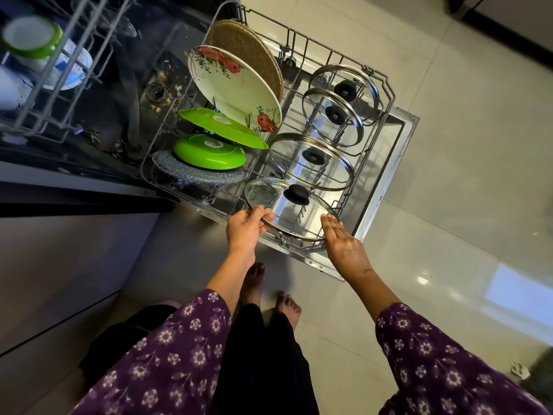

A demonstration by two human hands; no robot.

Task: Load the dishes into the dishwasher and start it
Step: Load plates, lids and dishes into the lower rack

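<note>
The dishwasher's lower rack [386, 85] is pulled out over the open door [386, 187]. At its near end lies a glass lid with a black knob [281, 205]. My left hand [247, 227] pinches this lid's metal rim at its near left. My right hand [344, 242] has straight fingers that touch the rim at the near right. Three more glass lids [314, 163] stand in the rack's right row. The left row holds a flowered plate [236, 85], a woven mat [248, 52], two green dishes [209, 151] and a grey round piece [191, 170].
The upper rack [45, 70] sticks out at top left with a green-rimmed container [30, 37] in it. Food scraps lie on the tub floor [161, 91]. My bare feet [269, 292] stand on the tiled floor just before the door. Cabinet fronts [59, 250] run along the left.
</note>
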